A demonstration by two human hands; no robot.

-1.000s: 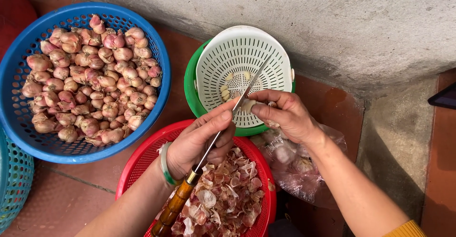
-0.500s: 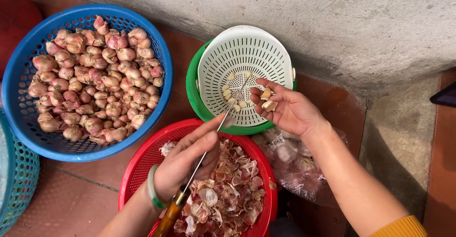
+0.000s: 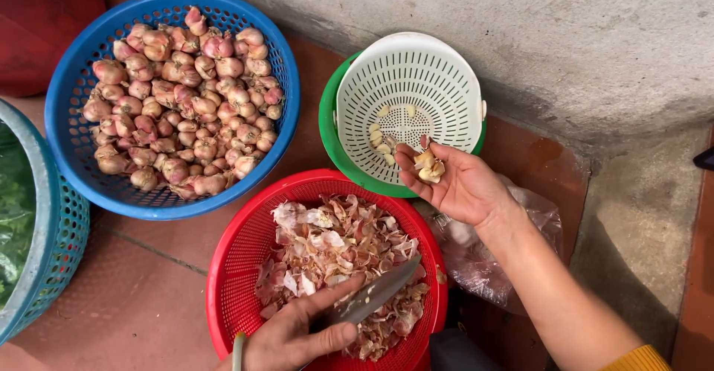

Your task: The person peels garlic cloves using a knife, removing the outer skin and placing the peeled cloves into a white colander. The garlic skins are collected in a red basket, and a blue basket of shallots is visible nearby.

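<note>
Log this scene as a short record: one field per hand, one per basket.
left hand: grips a knife over the red basket
right hand: palm up, open, peeled pieces on the fingers, at the white colander's edge
blue basket: heaped with unpeeled shallots
red basket: papery skins
white colander: a few peeled pieces, sits in a green basin
</note>
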